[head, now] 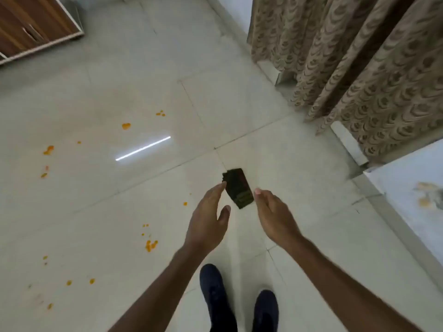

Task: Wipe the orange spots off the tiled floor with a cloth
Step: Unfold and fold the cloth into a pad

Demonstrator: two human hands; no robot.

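Observation:
A small dark folded cloth [238, 188] shows between my two hands, over the pale tiled floor [263, 104]. Whether it lies on the tiles or hangs in the air I cannot tell. My left hand [207, 219] is open, its fingertips at the cloth's left edge. My right hand [273, 214] is open too, one fingertip just beside the cloth's right edge. Several orange spots mark the floor to the left: a blob [126, 126], a smear [48, 150], a cluster [151, 245] near my left forearm, a tiny dot [185, 203], and small ones [92, 281] lower left.
Patterned beige curtains [359, 68] hang along the right. A wooden cabinet [36, 25] stands at the top left. A white surface [412, 188] with orange marks juts in at the right edge. My two dark shoes [215, 295] stand at the bottom. A light streak [143, 148] reflects on the tiles.

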